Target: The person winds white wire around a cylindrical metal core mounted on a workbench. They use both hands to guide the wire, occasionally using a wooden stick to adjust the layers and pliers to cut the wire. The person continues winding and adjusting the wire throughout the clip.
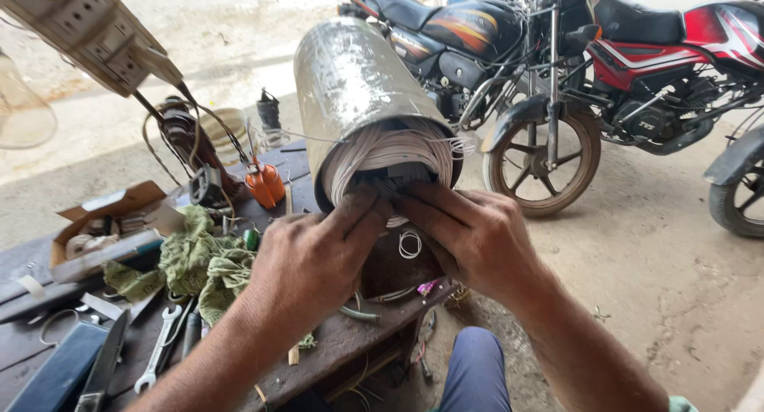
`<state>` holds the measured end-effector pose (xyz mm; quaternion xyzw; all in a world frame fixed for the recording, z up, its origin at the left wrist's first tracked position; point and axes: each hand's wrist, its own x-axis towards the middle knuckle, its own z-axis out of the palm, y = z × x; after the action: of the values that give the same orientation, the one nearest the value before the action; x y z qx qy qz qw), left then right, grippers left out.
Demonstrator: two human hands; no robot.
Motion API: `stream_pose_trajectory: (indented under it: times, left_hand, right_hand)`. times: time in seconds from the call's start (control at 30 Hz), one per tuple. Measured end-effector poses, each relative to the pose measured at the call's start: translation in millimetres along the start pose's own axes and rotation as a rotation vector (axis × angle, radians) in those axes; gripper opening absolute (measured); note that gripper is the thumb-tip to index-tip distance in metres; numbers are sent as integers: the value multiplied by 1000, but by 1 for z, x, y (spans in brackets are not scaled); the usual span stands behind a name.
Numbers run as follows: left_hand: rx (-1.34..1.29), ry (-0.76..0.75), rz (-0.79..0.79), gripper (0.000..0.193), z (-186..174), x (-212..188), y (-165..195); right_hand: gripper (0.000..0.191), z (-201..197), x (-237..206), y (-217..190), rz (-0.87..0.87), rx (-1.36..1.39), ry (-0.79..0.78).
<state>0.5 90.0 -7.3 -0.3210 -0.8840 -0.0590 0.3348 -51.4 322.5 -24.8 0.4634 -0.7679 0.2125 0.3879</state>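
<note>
Big silvery metal cylinder (pixel 354 94), a motor casing by the look, lies tilted with its open end toward the wearer, resting at the edge of the dark wooden workbench (pixel 334 344), probably so the pale wire windings (pixel 390 149) bunched at its mouth face up within reach. Left hand (pixel 310 261) and right hand (pixel 469 233) meet at that mouth, fingertips close together and pressed into the coil bundle. Casing scuffed, dull-shiny; green rag (pixel 199 261), steel spanner (pixel 159 348), parked motorcycles (pixel 557 70) nearby.
</note>
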Motion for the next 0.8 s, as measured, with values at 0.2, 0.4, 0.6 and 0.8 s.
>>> stream_pose_trajectory:
  times: [0.2, 0.4, 0.6, 0.8]
  left_hand:
    - [-67, 363, 119, 23, -2, -19, 3]
    - [-101, 510, -149, 25, -24, -50, -10]
    - [-303, 463, -440, 27, -11, -100, -14]
    - [-382, 369, -531, 38, 17, -109, -7]
  right_hand:
    - [23, 3, -33, -9, 25, -21, 178]
    - [9, -12, -71, -1, 115, 201, 410]
    - [10, 9, -114, 5, 293, 331, 284]
    - [10, 27, -127, 3, 396, 246, 305]
